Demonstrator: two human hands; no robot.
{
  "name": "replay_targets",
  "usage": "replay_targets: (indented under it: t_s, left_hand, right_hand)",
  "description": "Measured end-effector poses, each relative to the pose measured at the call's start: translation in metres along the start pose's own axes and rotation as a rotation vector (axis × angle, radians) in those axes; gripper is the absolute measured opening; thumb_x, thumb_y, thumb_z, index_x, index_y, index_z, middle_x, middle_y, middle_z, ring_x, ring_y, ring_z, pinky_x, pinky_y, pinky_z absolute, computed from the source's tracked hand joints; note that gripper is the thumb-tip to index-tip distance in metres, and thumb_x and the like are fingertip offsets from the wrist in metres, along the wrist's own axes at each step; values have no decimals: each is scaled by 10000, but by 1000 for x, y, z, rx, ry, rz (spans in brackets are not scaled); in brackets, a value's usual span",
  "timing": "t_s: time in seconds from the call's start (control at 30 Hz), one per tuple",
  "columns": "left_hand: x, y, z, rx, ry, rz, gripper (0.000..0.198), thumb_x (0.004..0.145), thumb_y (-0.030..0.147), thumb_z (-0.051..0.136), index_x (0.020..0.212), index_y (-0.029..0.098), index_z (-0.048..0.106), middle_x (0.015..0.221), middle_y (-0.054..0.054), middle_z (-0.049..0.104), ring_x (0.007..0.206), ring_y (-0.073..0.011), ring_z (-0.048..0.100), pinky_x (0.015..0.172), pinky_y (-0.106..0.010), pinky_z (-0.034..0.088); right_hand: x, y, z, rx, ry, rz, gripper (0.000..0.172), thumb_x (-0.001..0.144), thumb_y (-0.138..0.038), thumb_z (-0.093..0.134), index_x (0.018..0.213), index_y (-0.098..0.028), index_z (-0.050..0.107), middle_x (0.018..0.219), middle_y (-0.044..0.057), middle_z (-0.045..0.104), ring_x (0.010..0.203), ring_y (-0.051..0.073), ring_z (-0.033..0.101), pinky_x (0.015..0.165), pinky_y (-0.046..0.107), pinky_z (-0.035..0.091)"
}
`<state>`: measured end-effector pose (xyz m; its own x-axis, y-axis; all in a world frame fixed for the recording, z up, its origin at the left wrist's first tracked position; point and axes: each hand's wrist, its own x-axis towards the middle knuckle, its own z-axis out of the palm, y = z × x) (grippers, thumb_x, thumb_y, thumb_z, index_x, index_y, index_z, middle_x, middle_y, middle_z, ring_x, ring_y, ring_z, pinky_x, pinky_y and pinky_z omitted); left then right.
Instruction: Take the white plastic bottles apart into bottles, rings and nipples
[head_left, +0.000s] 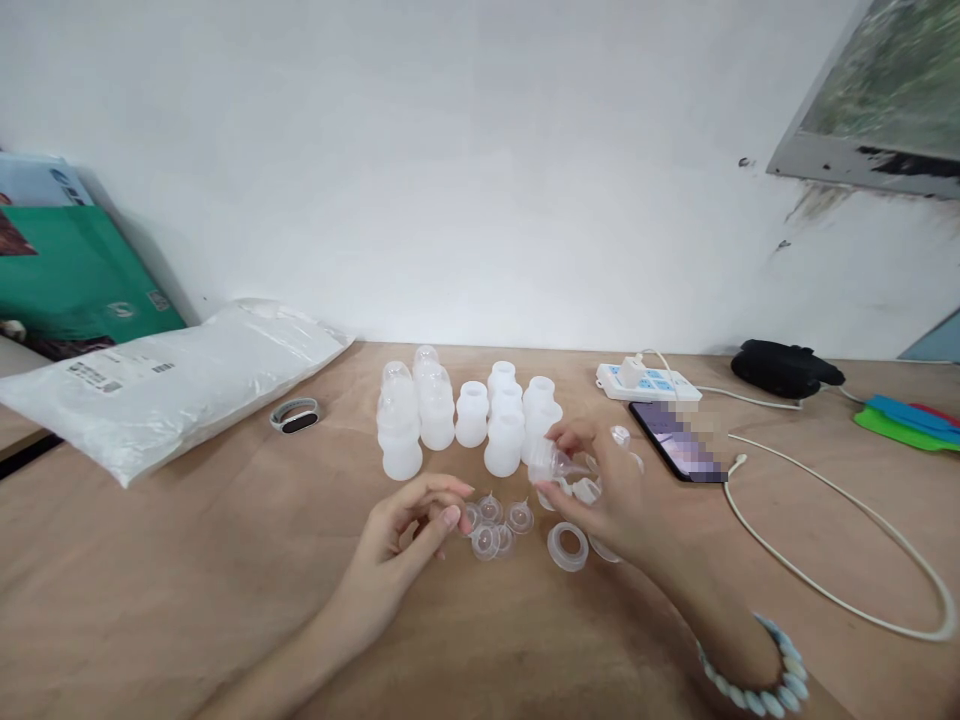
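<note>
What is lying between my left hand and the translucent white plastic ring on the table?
Head view: a cluster of small clear dome-shaped plastic pieces lies between the left hand and the translucent white plastic ring.

1. The scene is taken from a camera worn on the head, faced forward and down.
2. The tabletop (187, 560) is seen close, back to the wall (480, 150).
3. The left hand (405, 530) and right hand (626, 510) are caught low in frame.
</note>
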<state>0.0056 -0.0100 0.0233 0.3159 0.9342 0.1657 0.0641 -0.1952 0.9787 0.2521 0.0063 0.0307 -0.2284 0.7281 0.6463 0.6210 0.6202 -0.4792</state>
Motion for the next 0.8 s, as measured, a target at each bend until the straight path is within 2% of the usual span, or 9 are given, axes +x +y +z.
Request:
replay_targets:
  t_s: [0.07, 0.17, 0.3, 0.4, 0.53, 0.8]
  left_hand:
    - [0, -1, 2, 12, -3, -18, 268, 890, 427, 609, 983, 190, 694, 779, -38, 671, 702, -165, 546, 585, -235, 440]
    - [2, -1, 6, -35, -27, -28, 259, 868, 423, 641, 936, 187, 721, 776, -29, 659, 659, -146, 518, 575, -231, 428]
    - [5, 0, 8, -168, -152, -50, 310, 827, 469, 687, 797, 163, 732, 674, -1, 599, 539, -99, 417, 520, -218, 369]
    - [6, -1, 9, -221, -232, -123, 364, 791, 495, 721, 699, 143, 724, 595, 10, 552, 511, -84, 365, 500, -207, 321]
    - [4, -1, 9, -279, -239, -233, 338, 765, 444, 758, 632, 136, 713, 509, 35, 468, 493, -75, 330, 499, -202, 289]
    - [4, -3, 8, -448, -265, -378, 217, 708, 338, 812, 657, 141, 739, 566, 28, 510, 520, -69, 336, 523, -192, 307]
  right_hand:
    - [-6, -11, 7, 86, -16, -122, 243, 841, -248, 670, 977, -229, 469, 1030, 83, 628, 927, 212, 642, 737, 316, 541]
    - [-11, -27, 15, 103, -46, -268, 244, 859, -186, 654, 1055, -206, 509, 1073, 105, 635, 980, 205, 644, 802, 309, 550]
    - [-14, -42, 20, 57, -94, -389, 245, 887, -134, 600, 1124, -168, 543, 1068, 132, 655, 969, 206, 656, 801, 305, 574]
    - [-16, -44, 23, 46, -111, -425, 183, 898, -123, 575, 1076, -168, 564, 1070, 136, 666, 905, 200, 662, 753, 312, 585]
    - [-18, -42, 27, 52, -99, -448, 132, 908, -151, 573, 1038, -170, 580, 1080, 136, 669, 872, 199, 661, 725, 323, 587]
    - [-18, -40, 25, 34, -162, -445, 119, 902, -132, 567, 1011, -177, 582, 1101, 134, 664, 930, 204, 651, 753, 332, 589]
